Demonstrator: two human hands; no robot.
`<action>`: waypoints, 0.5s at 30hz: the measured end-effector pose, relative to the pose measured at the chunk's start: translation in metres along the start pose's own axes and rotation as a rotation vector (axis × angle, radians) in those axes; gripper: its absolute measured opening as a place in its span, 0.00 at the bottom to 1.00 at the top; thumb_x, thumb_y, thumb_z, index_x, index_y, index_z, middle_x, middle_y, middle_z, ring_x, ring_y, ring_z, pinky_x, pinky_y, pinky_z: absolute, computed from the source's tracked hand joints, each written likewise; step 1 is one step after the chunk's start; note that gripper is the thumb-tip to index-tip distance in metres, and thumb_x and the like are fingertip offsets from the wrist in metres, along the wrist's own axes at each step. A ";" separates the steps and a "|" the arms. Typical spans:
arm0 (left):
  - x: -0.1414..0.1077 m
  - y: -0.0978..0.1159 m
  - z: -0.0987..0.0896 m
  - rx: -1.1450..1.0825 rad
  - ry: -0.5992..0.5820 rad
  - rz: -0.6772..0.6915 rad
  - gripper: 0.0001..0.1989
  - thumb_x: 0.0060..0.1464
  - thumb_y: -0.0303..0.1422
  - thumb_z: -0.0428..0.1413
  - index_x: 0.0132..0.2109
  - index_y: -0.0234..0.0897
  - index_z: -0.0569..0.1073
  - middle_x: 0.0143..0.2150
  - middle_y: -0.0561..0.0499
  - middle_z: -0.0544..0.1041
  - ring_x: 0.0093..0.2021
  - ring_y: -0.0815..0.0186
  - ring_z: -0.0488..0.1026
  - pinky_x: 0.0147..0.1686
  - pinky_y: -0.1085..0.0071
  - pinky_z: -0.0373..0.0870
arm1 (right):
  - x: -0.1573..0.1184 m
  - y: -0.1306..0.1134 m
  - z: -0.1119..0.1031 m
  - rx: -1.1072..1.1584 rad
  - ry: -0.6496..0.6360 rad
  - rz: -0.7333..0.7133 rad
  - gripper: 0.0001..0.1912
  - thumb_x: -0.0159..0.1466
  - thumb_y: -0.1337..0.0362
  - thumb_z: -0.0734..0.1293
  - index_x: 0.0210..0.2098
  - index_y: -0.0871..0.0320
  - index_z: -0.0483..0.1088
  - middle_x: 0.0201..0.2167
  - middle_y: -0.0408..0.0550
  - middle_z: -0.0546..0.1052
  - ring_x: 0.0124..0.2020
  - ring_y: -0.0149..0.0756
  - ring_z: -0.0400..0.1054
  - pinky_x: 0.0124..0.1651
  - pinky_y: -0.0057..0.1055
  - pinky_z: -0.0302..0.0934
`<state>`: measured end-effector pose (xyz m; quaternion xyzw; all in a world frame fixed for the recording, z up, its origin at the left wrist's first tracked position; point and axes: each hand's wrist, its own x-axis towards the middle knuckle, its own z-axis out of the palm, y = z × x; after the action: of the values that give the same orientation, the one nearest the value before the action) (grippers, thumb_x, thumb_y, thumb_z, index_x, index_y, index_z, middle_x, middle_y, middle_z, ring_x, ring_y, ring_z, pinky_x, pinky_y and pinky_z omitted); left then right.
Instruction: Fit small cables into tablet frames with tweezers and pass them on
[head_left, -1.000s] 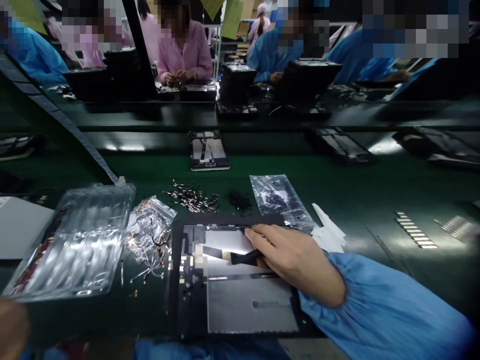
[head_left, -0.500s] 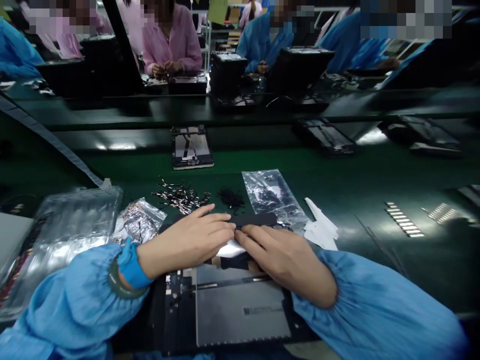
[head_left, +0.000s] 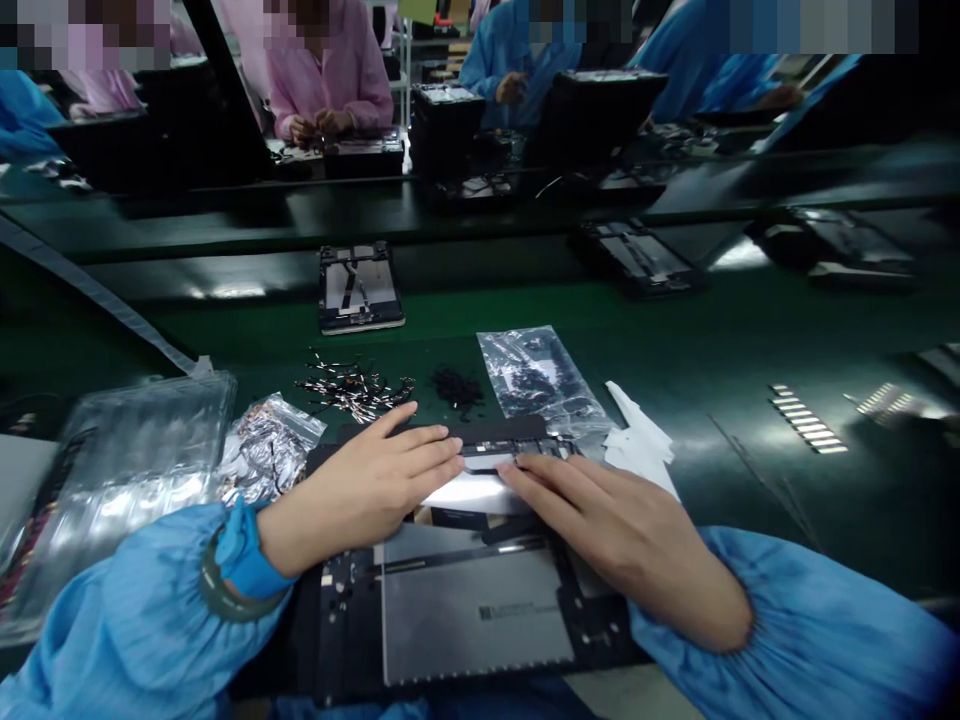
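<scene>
Just past the tablet point(head_left: 480, 625), 1 bag point(head_left: 510, 345) holds dark bits point(head_left: 561, 380).

Left hand point(head_left: 367, 478) lay over an opened flat device point(head_left: 476, 635), right hand point(head_left: 619, 535) arched over its right side, a clear tray point(head_left: 150, 440) and a filled bag point(head_left: 271, 445) sat to the left, loose cables point(head_left: 356, 390), black bits point(head_left: 456, 392) and a flat clear bag point(head_left: 541, 375) lay beyond on the green surface point(head_left: 450, 310)

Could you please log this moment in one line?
Left hand: at opened black rectangular device | right hand: at same device | beyond: clear flat plastic bag
</scene>
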<state>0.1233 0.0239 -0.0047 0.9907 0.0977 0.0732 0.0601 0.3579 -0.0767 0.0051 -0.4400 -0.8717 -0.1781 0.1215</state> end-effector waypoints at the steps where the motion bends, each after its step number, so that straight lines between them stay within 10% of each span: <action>1: 0.000 0.001 0.000 0.009 0.002 0.005 0.20 0.59 0.24 0.46 0.58 0.32 0.65 0.58 0.42 0.70 0.60 0.54 0.64 0.63 0.48 0.50 | -0.001 0.000 0.001 -0.012 0.007 0.000 0.18 0.66 0.79 0.53 0.46 0.66 0.70 0.38 0.55 0.77 0.32 0.39 0.71 0.30 0.32 0.65; 15: 0.002 0.009 -0.003 0.074 0.005 -0.026 0.20 0.58 0.24 0.50 0.57 0.33 0.67 0.58 0.42 0.70 0.58 0.50 0.67 0.59 0.46 0.56 | -0.004 0.000 0.009 -0.032 0.029 0.012 0.17 0.66 0.77 0.54 0.45 0.64 0.71 0.39 0.55 0.77 0.34 0.38 0.71 0.32 0.32 0.65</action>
<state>0.1266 0.0159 0.0000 0.9907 0.1135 0.0712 0.0243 0.3601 -0.0758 -0.0045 -0.4446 -0.8642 -0.1976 0.1282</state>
